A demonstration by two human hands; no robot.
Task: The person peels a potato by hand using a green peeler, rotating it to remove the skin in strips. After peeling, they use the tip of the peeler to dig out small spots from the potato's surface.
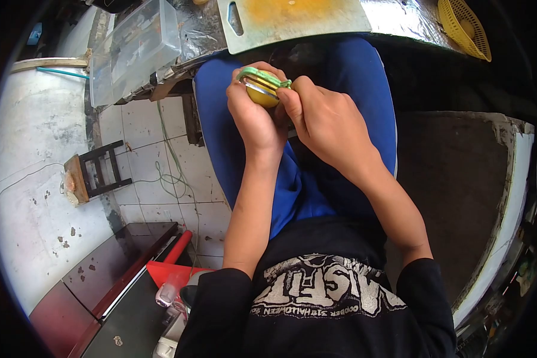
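A yellowish round fruit or vegetable, perhaps a potato [261, 99], sits in my left hand [252, 122], whose fingers wrap round it from behind. My right hand [328, 119] grips a green peeler [267, 77] by its handle, mostly hidden in the fist. The peeler's metal blade lies across the front of the yellow piece, against or very close to its surface. Both hands are held together above my lap, just short of the table edge.
A stained cutting board [298, 30] lies on the foil-covered table [200, 39]. To its left stands a clear plastic box [134, 56]; to its right, a yellow basket [465, 30] with a round item inside. Below left are a small dark stool [104, 170], a green cord and red objects.
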